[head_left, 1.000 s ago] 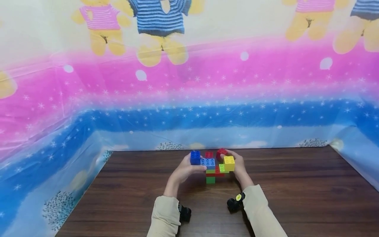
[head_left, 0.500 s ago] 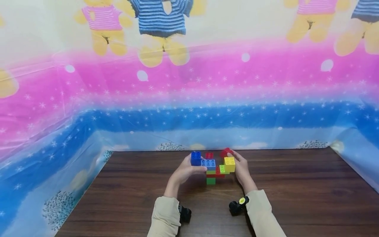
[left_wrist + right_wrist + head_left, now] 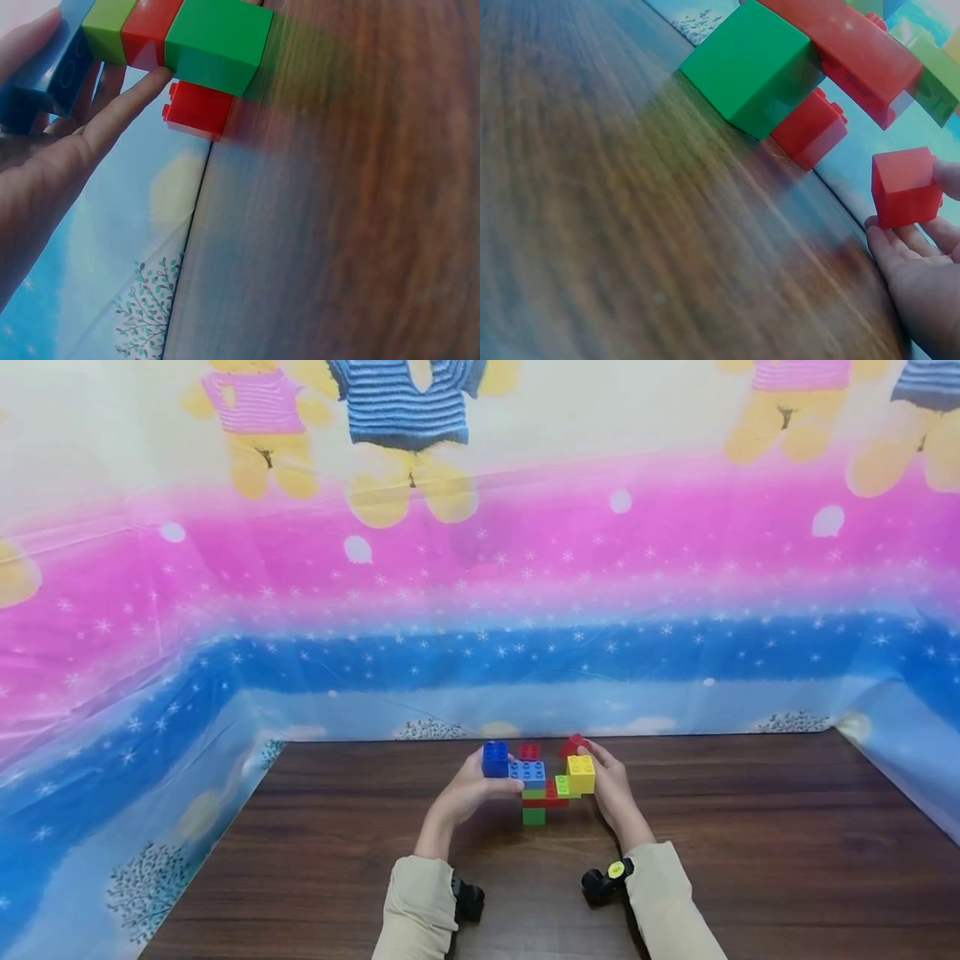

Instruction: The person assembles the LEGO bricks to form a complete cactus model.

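In the head view a stack of toy building bricks stands on the table. Its base is a green brick [image 3: 534, 816]. Above come a long red brick [image 3: 847, 49], a lime brick [image 3: 562, 786], a yellow brick [image 3: 581, 774] at the right, and blue bricks [image 3: 527, 774] at the left. My left hand [image 3: 467, 795] grips the blue bricks, thumb in front and fingers behind. My right hand [image 3: 613, 783] pinches a small red brick [image 3: 904, 186], tilted and apart from the stack, beyond the yellow brick. Another red brick [image 3: 808, 131] sits behind the green base.
The brown wooden table [image 3: 337, 877] reaches back to a patterned cloth [image 3: 480, 660], which also rises along its left and right sides. Black wrist cameras [image 3: 468, 902] hang at the inner side of both sleeves [image 3: 420, 902].
Over the first half second, my right hand drew the red brick slightly right and turned it. Since then both hands and the stack have stayed nearly still.
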`<action>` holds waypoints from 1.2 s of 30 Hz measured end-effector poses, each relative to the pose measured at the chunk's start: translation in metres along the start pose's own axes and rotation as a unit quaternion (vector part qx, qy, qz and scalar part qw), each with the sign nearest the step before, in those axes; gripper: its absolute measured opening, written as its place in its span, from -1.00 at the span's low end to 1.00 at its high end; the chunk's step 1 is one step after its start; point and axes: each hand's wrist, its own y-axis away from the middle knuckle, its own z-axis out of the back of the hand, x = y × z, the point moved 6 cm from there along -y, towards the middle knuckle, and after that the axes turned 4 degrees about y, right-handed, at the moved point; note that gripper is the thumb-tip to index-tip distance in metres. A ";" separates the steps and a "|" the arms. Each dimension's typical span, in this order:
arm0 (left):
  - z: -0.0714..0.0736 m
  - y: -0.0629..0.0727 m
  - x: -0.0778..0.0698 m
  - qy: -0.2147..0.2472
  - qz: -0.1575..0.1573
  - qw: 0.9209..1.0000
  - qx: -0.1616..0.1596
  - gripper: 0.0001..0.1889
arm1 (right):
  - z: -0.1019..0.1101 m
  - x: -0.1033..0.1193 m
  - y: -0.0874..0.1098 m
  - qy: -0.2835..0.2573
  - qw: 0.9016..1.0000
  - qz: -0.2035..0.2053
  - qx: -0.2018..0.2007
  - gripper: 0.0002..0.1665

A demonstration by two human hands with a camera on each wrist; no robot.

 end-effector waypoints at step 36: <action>0.000 0.000 -0.001 0.005 -0.008 1.000 -0.003 -0.42 | -0.013 0.108 0.050 0.126 0.953 0.240 0.137 -0.54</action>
